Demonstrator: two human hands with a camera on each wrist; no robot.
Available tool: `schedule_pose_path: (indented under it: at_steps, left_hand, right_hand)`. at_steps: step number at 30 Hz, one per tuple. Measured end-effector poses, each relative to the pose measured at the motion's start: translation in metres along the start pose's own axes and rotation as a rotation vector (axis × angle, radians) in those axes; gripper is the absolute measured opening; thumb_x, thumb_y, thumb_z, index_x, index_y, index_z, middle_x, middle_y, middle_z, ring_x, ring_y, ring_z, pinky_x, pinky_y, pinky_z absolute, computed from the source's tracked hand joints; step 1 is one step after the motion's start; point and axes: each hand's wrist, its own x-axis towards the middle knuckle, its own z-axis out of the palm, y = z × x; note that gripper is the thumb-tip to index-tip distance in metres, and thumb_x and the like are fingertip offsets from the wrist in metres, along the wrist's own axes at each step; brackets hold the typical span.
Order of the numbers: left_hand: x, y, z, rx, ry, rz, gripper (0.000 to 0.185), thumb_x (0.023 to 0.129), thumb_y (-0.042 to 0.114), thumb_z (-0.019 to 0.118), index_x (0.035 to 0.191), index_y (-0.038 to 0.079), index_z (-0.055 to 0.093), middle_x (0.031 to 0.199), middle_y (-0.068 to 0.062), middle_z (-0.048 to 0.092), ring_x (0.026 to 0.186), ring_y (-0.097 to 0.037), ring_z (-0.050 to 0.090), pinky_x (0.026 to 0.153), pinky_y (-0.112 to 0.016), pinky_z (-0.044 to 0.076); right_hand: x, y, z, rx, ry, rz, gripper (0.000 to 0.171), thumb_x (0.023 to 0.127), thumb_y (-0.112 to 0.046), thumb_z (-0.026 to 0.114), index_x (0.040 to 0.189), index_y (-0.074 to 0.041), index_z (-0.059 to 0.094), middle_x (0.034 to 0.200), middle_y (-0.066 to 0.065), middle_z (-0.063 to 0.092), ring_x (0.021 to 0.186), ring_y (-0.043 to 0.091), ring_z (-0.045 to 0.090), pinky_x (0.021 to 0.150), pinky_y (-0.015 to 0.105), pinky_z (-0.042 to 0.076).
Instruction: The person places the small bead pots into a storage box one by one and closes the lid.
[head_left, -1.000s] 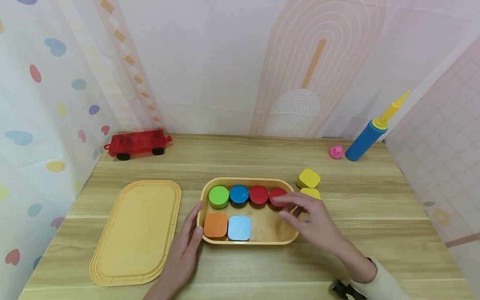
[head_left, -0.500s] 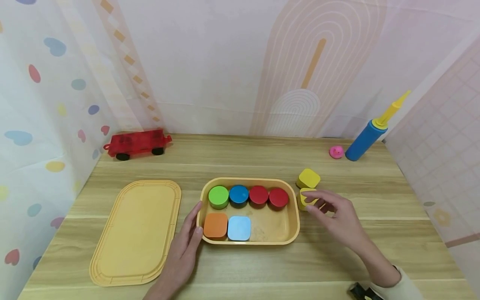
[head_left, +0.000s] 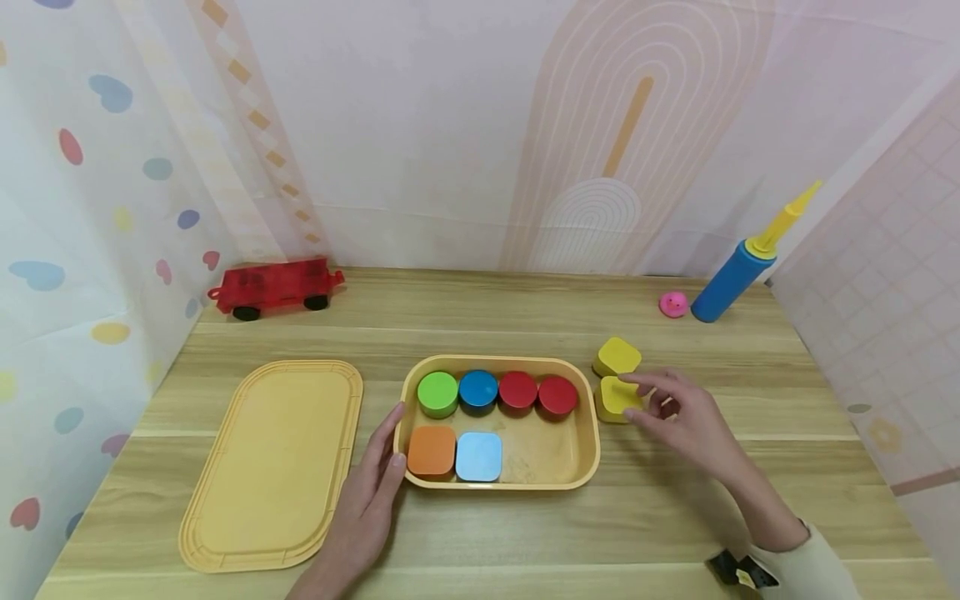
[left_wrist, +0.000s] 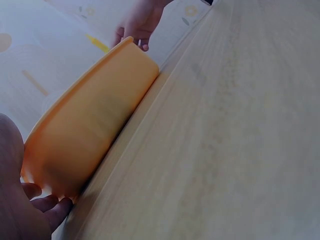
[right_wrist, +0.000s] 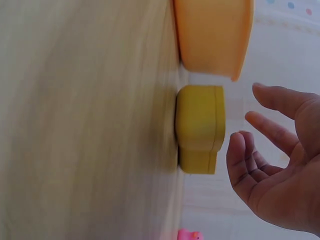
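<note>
right of centre, right hand (head_left: pixel 678 417) fingers spread, nearly touching nearer yellow block (head_left: pixel 618 398) (not gripped); next: pinch it; left hand (head_left: pixel 367 500) lies flat against tray (head_left: pixel 592 467).

Right hand (right_wrist: pixel 280 170) is hovering just beside a yellow rounded-square block (right_wrist: pixel 200 117), fingers loosely spread and slightly curled, not touching it. A second yellow block (right_wrist: pixel 197 161) is sitting directly behind the first, the two touching. Both are resting on the light wooden tabletop (right_wrist: pixel 85 120). The orange-yellow plastic tray (right_wrist: pixel 212 35) is standing just beside the nearer block, a narrow gap showing between them. A small pink toy (right_wrist: pixel 189 235) is lying at the frame's bottom edge, only partly showing.
</note>
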Motion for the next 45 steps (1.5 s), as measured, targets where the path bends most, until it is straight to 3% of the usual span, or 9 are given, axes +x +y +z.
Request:
schedule_pose_path:
  at_steps: [5, 13, 30, 38, 45]
  left_hand:
    - [0.001, 0.0, 0.0, -0.003, -0.007, 0.003, 0.052, 0.112, 0.018, 0.04, 0.162, 0.027, 0.028, 0.166, 0.002, 0.031, 0.151, -0.018, 0.029, 0.114, -0.005, 0.022]
    - [0.001, 0.0, 0.001, -0.003, -0.004, 0.001, 0.052, 0.112, 0.018, 0.04, 0.161, 0.027, 0.029, 0.166, 0.002, 0.031, 0.15, -0.016, 0.029, 0.114, -0.006, 0.022]
    - [0.0, 0.001, 0.0, -0.005, -0.002, 0.003, 0.052, 0.112, 0.016, 0.04, 0.161, 0.027, 0.029, 0.166, 0.002, 0.031, 0.15, -0.016, 0.029, 0.114, -0.006, 0.022]
    - [0.0, 0.0, 0.0, -0.003, 0.003, 0.001, 0.052, 0.112, 0.016, 0.04, 0.161, 0.027, 0.029, 0.166, 0.003, 0.031, 0.15, -0.015, 0.029, 0.114, -0.006, 0.022]
    - [0.0, 0.0, 0.0, -0.004, 0.002, 0.005, 0.053, 0.111, 0.016, 0.04, 0.161, 0.028, 0.029, 0.166, 0.002, 0.031, 0.15, -0.016, 0.029, 0.114, -0.006, 0.022]
  right_hand:
    - [0.004, 0.006, 0.0, -0.03, -0.056, 0.04, 0.044, 0.084, -0.012, 0.085, 0.126, -0.013, 0.073, 0.099, 0.007, 0.059, 0.076, 0.016, 0.055, 0.064, 0.02, 0.054]
    - [0.007, 0.01, -0.001, -0.057, -0.073, 0.051, 0.045, 0.082, -0.012, 0.086, 0.125, -0.012, 0.073, 0.093, 0.008, 0.054, 0.074, 0.019, 0.051, 0.057, 0.021, 0.045]
    - [0.001, 0.011, -0.006, -0.059, -0.159, 0.095, 0.046, 0.08, -0.016, 0.089, 0.122, -0.015, 0.072, 0.095, 0.006, 0.055, 0.083, 0.021, 0.053, 0.066, 0.023, 0.053]
    - [-0.001, 0.011, -0.005, -0.025, -0.188, 0.129, 0.049, 0.08, -0.017, 0.089, 0.126, -0.014, 0.07, 0.119, 0.009, 0.062, 0.098, 0.023, 0.059, 0.078, 0.031, 0.061]
    - [-0.001, 0.014, -0.001, -0.038, -0.194, 0.129, 0.052, 0.08, -0.018, 0.089, 0.128, -0.014, 0.069, 0.125, 0.009, 0.064, 0.099, 0.022, 0.062, 0.082, 0.032, 0.062]
